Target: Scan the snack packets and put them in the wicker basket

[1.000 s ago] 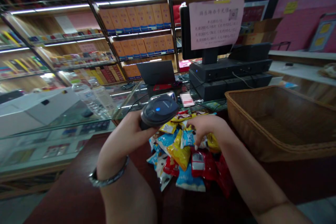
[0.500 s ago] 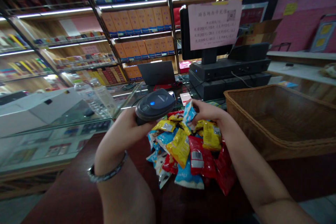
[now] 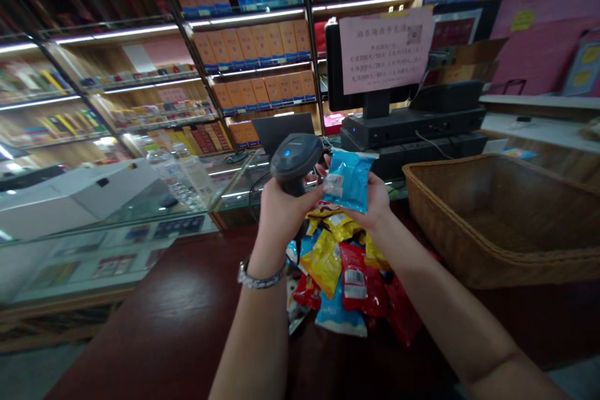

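My left hand (image 3: pixel 285 209) is wrapped round the handle of a dark barcode scanner (image 3: pixel 296 156), whose small blue light is lit. Beside it, my right hand (image 3: pixel 377 203) holds up a blue snack packet (image 3: pixel 349 180) with a white label turned toward me. The left thumb reaches the packet's left edge; whether it presses there I cannot tell. Below both hands lies a heap of small snack packets: a yellow packet (image 3: pixel 322 262), a red packet (image 3: pixel 355 275) with a barcode, and another blue packet (image 3: pixel 340 314) at the near side.
A wicker basket (image 3: pixel 469 262) stands to the right on the dark red counter (image 3: pixel 154 319). Behind are a monitor (image 3: pixel 334 69) with a pink paper sign and a laptop (image 3: pixel 284 131). On the left glass case sit plastic bottles (image 3: pixel 175 178) and a white box (image 3: pixel 79 194).
My right hand has lifted the blue packet up from the heap and turned its label toward me. My left hand has moved right and slightly up with the scanner, close to the packet.
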Demonstrator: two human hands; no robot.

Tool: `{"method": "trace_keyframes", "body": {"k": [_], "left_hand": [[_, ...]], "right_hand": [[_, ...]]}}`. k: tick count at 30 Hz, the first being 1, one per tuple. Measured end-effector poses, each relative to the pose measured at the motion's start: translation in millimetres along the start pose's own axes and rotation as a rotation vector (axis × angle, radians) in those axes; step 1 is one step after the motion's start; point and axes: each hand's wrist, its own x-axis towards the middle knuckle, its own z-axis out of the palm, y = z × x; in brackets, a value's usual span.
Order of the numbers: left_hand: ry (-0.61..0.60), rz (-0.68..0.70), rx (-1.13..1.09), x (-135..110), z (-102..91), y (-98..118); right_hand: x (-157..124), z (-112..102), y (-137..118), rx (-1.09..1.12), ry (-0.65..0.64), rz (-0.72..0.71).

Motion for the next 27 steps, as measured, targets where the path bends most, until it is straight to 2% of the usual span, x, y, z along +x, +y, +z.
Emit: {"method": "trace_keyframes", "body": {"k": [5,10,14,17,23,27], "left_hand": [[0.065,0.055,0.069,0.4,18.4,-5.3],[0.210,0.038,0.136,7.4,13.0,-13.5],[0.133,0.046,0.115,11.5,8.8,-18.6],[0.078,-0.008,0.076,11.7,8.5,-17.8],[0.020,-0.075,-0.046,12.8,3.3,-16.8],[0.072,-0.026,-0.026,16.1,-2.4,-22.5]], "right_hand": [[3.0,7.1,-4.2,0.070,0.123,0.129],[1.0,-3.1,-22.2,0.018,0.091,0.159],[-2.6,-5.1,-22.2,-0.069,0.131,0.114],[-1.6,-1.3,-14.5,-0.012,0.187,0.072],[1.1,0.7,-11.1,0.103,0.143,0.038],[1.4,-9.5,-19.3,0.013,0.154,0.064]]}}
